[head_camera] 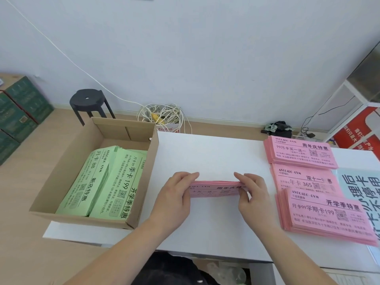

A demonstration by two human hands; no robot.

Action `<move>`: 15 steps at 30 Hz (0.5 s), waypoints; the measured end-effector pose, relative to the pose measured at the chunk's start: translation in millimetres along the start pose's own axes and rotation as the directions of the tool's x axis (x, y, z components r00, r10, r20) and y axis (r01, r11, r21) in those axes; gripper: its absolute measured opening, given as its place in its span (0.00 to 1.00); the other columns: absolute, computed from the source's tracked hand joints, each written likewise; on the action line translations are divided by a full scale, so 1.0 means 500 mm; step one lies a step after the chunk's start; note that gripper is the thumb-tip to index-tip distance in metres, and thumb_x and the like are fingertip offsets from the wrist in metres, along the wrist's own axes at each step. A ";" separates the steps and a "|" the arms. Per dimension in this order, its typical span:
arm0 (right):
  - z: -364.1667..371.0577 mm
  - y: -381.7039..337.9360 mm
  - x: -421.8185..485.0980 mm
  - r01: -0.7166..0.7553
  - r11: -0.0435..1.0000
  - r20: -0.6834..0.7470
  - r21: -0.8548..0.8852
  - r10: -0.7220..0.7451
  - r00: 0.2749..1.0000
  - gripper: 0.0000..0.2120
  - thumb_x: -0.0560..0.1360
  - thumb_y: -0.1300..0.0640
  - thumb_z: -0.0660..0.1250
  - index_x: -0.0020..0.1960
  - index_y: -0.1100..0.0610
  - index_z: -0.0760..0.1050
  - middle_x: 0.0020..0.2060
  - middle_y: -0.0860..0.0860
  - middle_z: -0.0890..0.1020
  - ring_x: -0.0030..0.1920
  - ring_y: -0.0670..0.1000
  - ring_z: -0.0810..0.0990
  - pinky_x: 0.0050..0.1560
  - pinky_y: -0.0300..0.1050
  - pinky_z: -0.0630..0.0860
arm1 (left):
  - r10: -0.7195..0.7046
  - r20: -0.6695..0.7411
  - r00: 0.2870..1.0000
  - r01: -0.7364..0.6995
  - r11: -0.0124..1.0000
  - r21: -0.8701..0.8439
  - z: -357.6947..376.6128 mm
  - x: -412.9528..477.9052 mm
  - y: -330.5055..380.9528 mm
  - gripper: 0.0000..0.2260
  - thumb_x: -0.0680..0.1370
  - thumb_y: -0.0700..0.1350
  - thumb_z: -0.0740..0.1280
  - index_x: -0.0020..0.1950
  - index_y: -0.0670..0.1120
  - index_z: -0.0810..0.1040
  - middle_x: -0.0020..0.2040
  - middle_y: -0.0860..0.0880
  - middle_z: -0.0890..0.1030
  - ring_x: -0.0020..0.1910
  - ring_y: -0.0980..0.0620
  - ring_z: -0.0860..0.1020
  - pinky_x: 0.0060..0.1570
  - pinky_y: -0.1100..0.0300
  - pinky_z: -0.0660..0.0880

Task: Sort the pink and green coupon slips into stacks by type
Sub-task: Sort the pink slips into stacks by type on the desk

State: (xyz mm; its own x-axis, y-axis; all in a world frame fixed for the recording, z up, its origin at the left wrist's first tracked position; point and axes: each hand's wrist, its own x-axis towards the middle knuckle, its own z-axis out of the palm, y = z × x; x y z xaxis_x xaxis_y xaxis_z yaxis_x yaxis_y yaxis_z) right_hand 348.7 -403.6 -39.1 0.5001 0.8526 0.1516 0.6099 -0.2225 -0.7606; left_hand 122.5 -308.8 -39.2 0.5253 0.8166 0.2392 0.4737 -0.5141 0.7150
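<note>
Centrally on the white table (205, 153), the left hand (174, 195) and right hand (250, 195) each pinch one end of a bundle of pink slips (216, 189), probably squaring its edges before it joins the like-headed pink stack (300, 153) at two o'clock. At nine o'clock a cardboard box (115, 130) holds two overlapping piles of green slips (102, 182); two more pink stacks (327, 214) lie at three o'clock.

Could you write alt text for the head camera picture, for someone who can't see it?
A left hand and right hand grip a pink bundle of slips by its ends at a white table. Three pink stacks lie to the right; green slips sit in a cardboard box on the left.
</note>
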 end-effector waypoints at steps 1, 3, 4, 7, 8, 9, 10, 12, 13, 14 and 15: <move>0.003 0.000 -0.001 -0.006 1.000 0.008 -0.018 0.007 1.000 0.27 0.79 0.71 0.63 0.69 0.45 0.77 0.66 0.48 0.71 0.66 0.46 0.71 0.65 0.40 0.70 | 0.024 0.035 0.999 -0.025 0.999 0.042 0.005 -0.002 0.000 0.26 0.78 0.36 0.60 0.74 0.52 0.73 0.65 0.53 0.74 0.61 0.52 0.75 0.60 0.52 0.76; 0.006 -0.003 -0.006 -0.049 0.999 0.033 -0.011 0.049 0.998 0.27 0.81 0.69 0.61 0.72 0.44 0.74 0.71 0.46 0.65 0.67 0.42 0.66 0.65 0.39 0.66 | 0.039 0.097 0.995 -0.052 0.989 0.140 0.017 -0.010 -0.005 0.29 0.78 0.35 0.61 0.78 0.54 0.68 0.69 0.50 0.71 0.63 0.49 0.74 0.62 0.50 0.76; 0.006 -0.003 -0.007 -0.069 0.998 0.046 -0.001 0.069 0.997 0.28 0.82 0.68 0.60 0.73 0.42 0.72 0.72 0.44 0.63 0.67 0.40 0.64 0.66 0.39 0.64 | 0.040 0.115 0.993 -0.061 0.982 0.178 0.018 -0.012 -0.007 0.31 0.78 0.34 0.62 0.79 0.54 0.65 0.71 0.49 0.69 0.64 0.48 0.73 0.63 0.49 0.75; 0.002 0.001 0.000 -0.075 0.997 0.083 0.001 0.074 0.994 0.29 0.82 0.68 0.59 0.75 0.41 0.70 0.68 0.43 0.66 0.61 0.33 0.67 0.64 0.39 0.65 | 0.033 0.084 0.996 -0.047 0.984 0.173 0.013 -0.010 -0.019 0.33 0.77 0.33 0.63 0.79 0.53 0.64 0.72 0.50 0.67 0.65 0.47 0.72 0.64 0.50 0.75; 0.002 0.004 0.004 -0.070 0.998 0.087 -0.005 0.070 0.994 0.28 0.82 0.68 0.58 0.74 0.41 0.70 0.64 0.44 0.69 0.59 0.34 0.70 0.62 0.39 0.67 | 0.004 0.070 0.998 -0.015 0.988 0.154 0.012 -0.008 -0.021 0.33 0.77 0.32 0.62 0.80 0.53 0.64 0.71 0.50 0.67 0.65 0.48 0.72 0.63 0.52 0.75; 0.004 0.007 0.008 -0.071 0.997 0.088 -0.015 0.072 0.994 0.28 0.82 0.68 0.58 0.74 0.42 0.71 0.60 0.46 0.70 0.57 0.36 0.72 0.60 0.40 0.69 | -0.037 0.073 0.997 0.026 0.989 0.144 0.012 -0.007 -0.021 0.33 0.78 0.32 0.62 0.80 0.54 0.63 0.70 0.51 0.67 0.63 0.49 0.73 0.62 0.54 0.75; 0.006 0.007 0.009 -0.076 0.997 0.087 -0.028 0.078 0.993 0.28 0.81 0.68 0.58 0.73 0.42 0.72 0.57 0.47 0.70 0.55 0.39 0.73 0.58 0.41 0.71 | -0.082 0.096 0.992 0.069 0.988 0.140 0.015 -0.007 -0.018 0.34 0.78 0.33 0.62 0.80 0.56 0.60 0.69 0.52 0.67 0.60 0.50 0.74 0.60 0.55 0.76; 0.013 0.008 0.010 -0.090 0.995 0.075 -0.044 0.093 0.993 0.28 0.79 0.70 0.58 0.70 0.43 0.73 0.56 0.48 0.69 0.53 0.46 0.75 0.57 0.45 0.74 | -0.147 0.159 0.976 0.124 0.981 0.147 0.024 -0.014 -0.008 0.36 0.79 0.33 0.61 0.78 0.63 0.53 0.66 0.52 0.66 0.51 0.48 0.77 0.51 0.53 0.78; 0.017 0.007 0.010 -0.098 0.994 0.067 -0.045 0.101 0.993 0.28 0.78 0.71 0.58 0.69 0.44 0.74 0.56 0.48 0.68 0.54 0.49 0.75 0.56 0.46 0.74 | -0.155 0.165 0.974 0.129 0.979 0.155 0.026 -0.015 -0.005 0.36 0.78 0.33 0.61 0.76 0.64 0.53 0.64 0.51 0.67 0.48 0.47 0.77 0.48 0.51 0.78; 0.019 0.006 0.013 -0.102 0.994 0.056 -0.046 0.104 0.993 0.28 0.78 0.72 0.58 0.67 0.44 0.74 0.55 0.48 0.68 0.53 0.50 0.76 0.55 0.47 0.75 | -0.148 0.148 0.978 0.124 0.980 0.158 0.025 -0.013 -0.006 0.34 0.78 0.33 0.61 0.74 0.64 0.55 0.63 0.51 0.69 0.46 0.46 0.78 0.45 0.50 0.78; 0.020 0.004 0.018 -0.099 0.994 0.041 -0.049 0.101 0.994 0.27 0.77 0.72 0.58 0.66 0.45 0.75 0.55 0.47 0.68 0.52 0.51 0.76 0.53 0.47 0.75 | -0.125 0.118 0.985 0.106 0.983 0.153 0.022 -0.005 -0.009 0.33 0.78 0.33 0.62 0.73 0.63 0.59 0.61 0.51 0.71 0.45 0.46 0.78 0.44 0.50 0.78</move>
State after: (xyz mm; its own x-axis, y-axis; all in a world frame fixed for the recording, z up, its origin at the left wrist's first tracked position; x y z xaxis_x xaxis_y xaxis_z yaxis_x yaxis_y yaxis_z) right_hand 348.3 -391.8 -45.7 0.5333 0.8446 0.0482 0.5872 -0.3285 -0.7397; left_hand 126.7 -311.4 -50.3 0.5416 0.8378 0.0692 0.6292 -0.4586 0.6276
